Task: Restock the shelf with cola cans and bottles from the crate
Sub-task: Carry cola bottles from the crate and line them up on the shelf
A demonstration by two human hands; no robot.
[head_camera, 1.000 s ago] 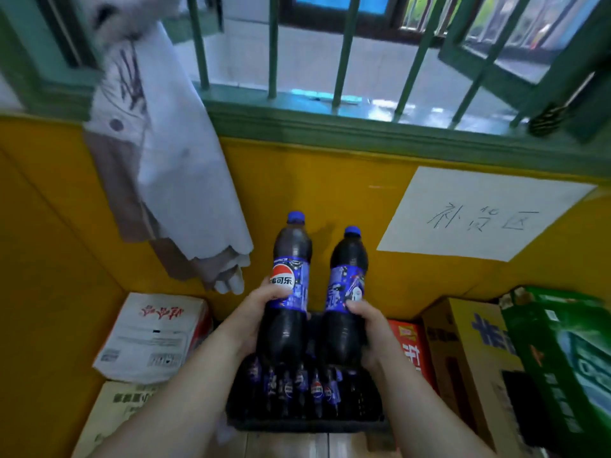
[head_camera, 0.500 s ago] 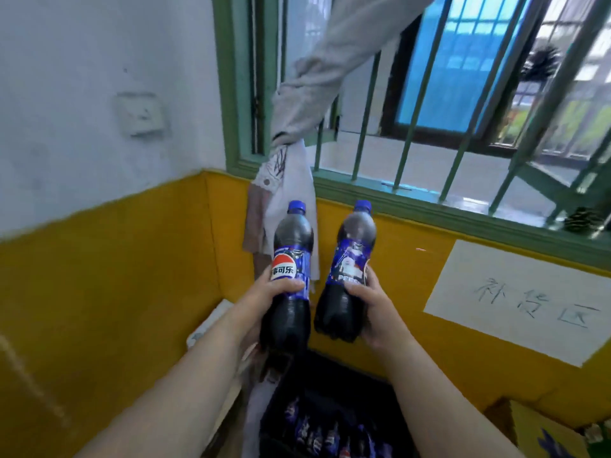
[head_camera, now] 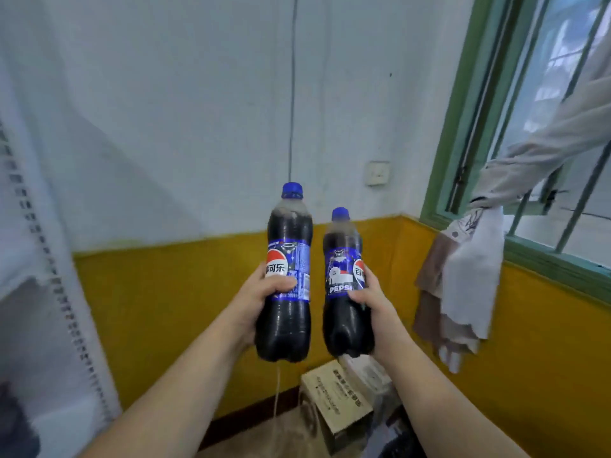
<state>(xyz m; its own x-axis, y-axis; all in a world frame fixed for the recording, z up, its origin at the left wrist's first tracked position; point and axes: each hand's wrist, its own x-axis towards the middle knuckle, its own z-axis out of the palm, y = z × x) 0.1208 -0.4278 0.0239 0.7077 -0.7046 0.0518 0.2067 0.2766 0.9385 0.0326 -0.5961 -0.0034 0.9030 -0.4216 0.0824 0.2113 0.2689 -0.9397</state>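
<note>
I hold two cola bottles upright in the air, each with a blue cap and a blue label. My left hand grips the left cola bottle around its middle. My right hand grips the right cola bottle, which sits slightly lower. The two bottles are close together but apart. A dark corner of the crate shows at the bottom right. No shelf is in view.
A white and yellow wall faces me, with a corner to the right. Cardboard boxes lie on the floor below the bottles. Cloth hangs from the green barred window on the right. A white perforated panel stands at left.
My view has swung left and up, away from the crate and window toward the wall corner. Both hands have carried the bottles along, still gripped the same way.
</note>
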